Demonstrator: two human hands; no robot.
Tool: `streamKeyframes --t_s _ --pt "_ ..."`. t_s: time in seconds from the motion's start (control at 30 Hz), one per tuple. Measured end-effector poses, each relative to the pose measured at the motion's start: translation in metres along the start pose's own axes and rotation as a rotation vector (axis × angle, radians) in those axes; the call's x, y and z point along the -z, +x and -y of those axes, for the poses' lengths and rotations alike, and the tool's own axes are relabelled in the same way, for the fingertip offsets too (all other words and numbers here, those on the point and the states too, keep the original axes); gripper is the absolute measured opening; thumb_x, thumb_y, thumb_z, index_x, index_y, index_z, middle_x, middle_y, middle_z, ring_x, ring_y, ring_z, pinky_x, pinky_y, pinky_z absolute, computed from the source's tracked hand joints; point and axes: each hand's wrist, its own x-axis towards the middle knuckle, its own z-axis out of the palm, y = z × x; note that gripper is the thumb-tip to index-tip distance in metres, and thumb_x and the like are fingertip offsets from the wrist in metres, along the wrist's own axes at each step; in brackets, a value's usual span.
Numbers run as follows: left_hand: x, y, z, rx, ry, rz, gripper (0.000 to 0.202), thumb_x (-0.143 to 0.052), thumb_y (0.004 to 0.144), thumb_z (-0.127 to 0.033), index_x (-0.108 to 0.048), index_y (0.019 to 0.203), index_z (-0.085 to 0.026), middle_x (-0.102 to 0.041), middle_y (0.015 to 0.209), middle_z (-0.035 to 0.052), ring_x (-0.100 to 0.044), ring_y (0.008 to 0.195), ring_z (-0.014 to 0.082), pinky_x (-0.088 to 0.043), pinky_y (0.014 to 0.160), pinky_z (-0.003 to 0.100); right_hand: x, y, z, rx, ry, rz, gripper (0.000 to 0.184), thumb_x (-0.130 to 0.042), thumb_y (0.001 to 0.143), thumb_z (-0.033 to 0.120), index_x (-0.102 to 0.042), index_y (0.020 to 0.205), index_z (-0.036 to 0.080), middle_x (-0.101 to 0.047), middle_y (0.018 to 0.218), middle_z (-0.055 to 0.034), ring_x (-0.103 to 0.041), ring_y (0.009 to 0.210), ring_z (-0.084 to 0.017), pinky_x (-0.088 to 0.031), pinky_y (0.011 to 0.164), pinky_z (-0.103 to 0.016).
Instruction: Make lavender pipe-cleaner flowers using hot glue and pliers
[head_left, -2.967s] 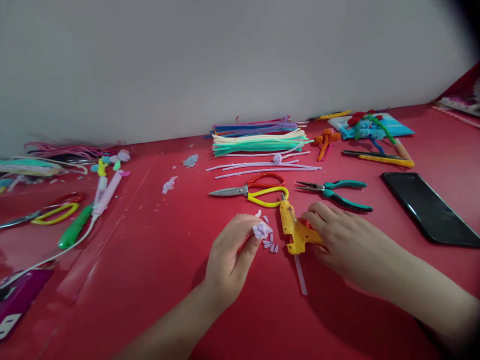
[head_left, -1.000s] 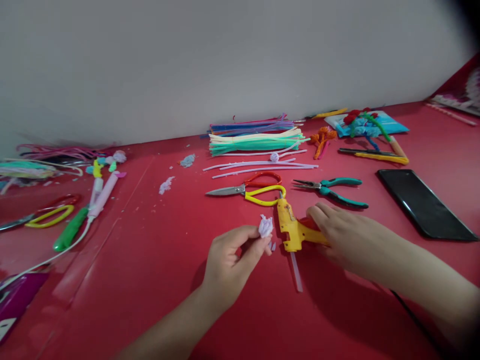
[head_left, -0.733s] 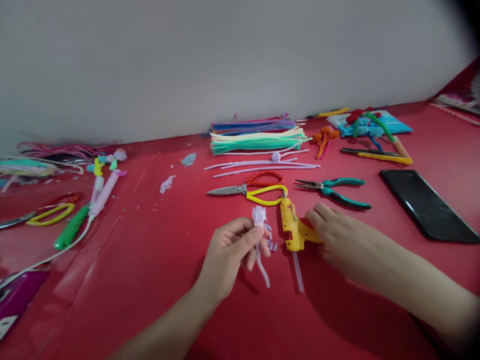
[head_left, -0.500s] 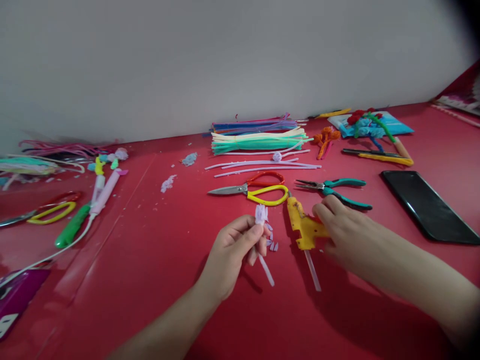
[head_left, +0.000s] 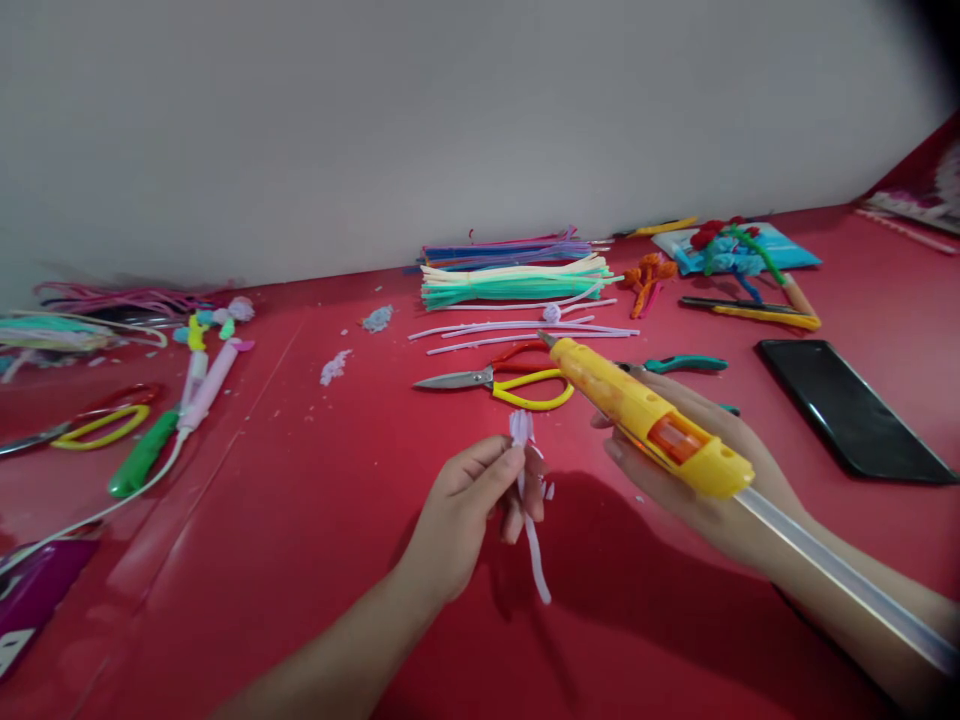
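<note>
Pinched between the thumb and fingers of my left hand (head_left: 472, 500) is a lilac pipe-cleaner flower (head_left: 521, 428), its head up and its stem hanging below. My right hand (head_left: 697, 450) grips a yellow hot glue gun (head_left: 637, 405) with a long clear glue stick (head_left: 840, 570) out of its back end. The nozzle points up and left, above the red-and-yellow-handled scissors (head_left: 532, 390). A few lilac snippets (head_left: 549, 490) lie beside my left fingers. Green-handled pliers (head_left: 686, 363) are partly hidden behind the glue gun and my right hand.
Bundles of pipe cleaners (head_left: 517, 285) and loose lilac ones (head_left: 525, 335) lie at the back. A black phone (head_left: 855, 410) rests at right, past finished coloured pieces (head_left: 735, 250). At left are other scissors (head_left: 105, 425), a green-handled glue gun (head_left: 146, 455) with white cord, and lilac fluff (head_left: 335, 367).
My right hand has lifted the yellow glue gun off the table and tilted it, nozzle to the upper left. The left hand stays nearly in place with the lilac flower.
</note>
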Motion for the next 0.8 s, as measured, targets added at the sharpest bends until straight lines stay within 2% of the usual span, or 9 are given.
streamKeyframes --t_s 0.1,0.17,0.27,0.4,0.57,0.8 --pt "0.0 0.0 -0.001 -0.013 -0.036 -0.026 0.027 -0.047 0.093 -0.031 -0.062 0.079 -0.013 -0.056 0.054 -0.0018 -0.039 0.041 0.0037 -0.027 0.04 0.015 -0.002 -0.004 0.004 -0.082 0.068 -0.015 0.01 -0.057 0.082 0.022 -0.05 0.075 0.022 -0.062 0.078 -0.0003 -0.062 0.07 -0.016 -0.048 0.059 -0.026" --pt "0.0 0.0 0.0 -0.033 -0.056 -0.044 0.027 -0.047 0.093 -0.03 -0.064 0.081 -0.013 -0.055 0.054 -0.0024 -0.038 0.042 0.0034 -0.027 0.041 0.014 -0.002 -0.005 0.007 -0.077 0.094 0.01 0.013 -0.058 0.083 0.028 -0.052 0.074 0.022 -0.062 0.079 -0.0011 -0.063 0.073 -0.017 -0.05 0.063 -0.026" --pt "-0.001 0.001 0.0 -0.056 -0.087 -0.055 0.026 -0.049 0.092 -0.031 -0.064 0.08 -0.014 -0.054 0.054 -0.0024 -0.04 0.045 0.0042 -0.03 0.043 0.014 0.001 -0.003 0.012 -0.017 0.131 0.072 0.017 -0.054 0.087 0.034 -0.054 0.075 0.022 -0.062 0.079 -0.0014 -0.063 0.073 -0.017 -0.05 0.065 -0.026" --pt "-0.003 0.0 -0.001 -0.062 -0.152 -0.095 0.023 -0.053 0.09 -0.031 -0.063 0.077 -0.014 -0.052 0.054 -0.0028 -0.04 0.045 0.0044 -0.029 0.041 0.014 0.002 -0.003 0.015 0.108 0.114 0.109 0.019 -0.052 0.088 0.032 -0.052 0.072 0.022 -0.058 0.068 -0.0008 -0.06 0.067 -0.017 -0.049 0.06 -0.027" --pt "-0.004 -0.002 -0.003 -0.095 -0.195 -0.121 0.026 -0.049 0.091 -0.029 -0.06 0.072 -0.014 -0.054 0.052 -0.0016 -0.044 0.045 0.006 -0.032 0.041 0.015 0.001 -0.006 0.013 0.248 0.076 0.171 0.01 -0.055 0.086 0.027 -0.054 0.078 0.02 -0.054 0.072 -0.0017 -0.053 0.062 -0.014 -0.043 0.054 -0.026" --pt "-0.002 -0.002 -0.001 -0.109 -0.147 -0.072 0.026 -0.046 0.093 -0.03 -0.058 0.074 -0.015 -0.062 0.057 0.0008 -0.049 0.043 0.0079 -0.037 0.041 0.018 -0.006 -0.011 0.012 0.251 -0.002 0.154 0.019 -0.051 0.088 0.03 -0.05 0.072 0.02 -0.05 0.068 -0.0016 -0.049 0.061 -0.015 -0.036 0.052 -0.028"
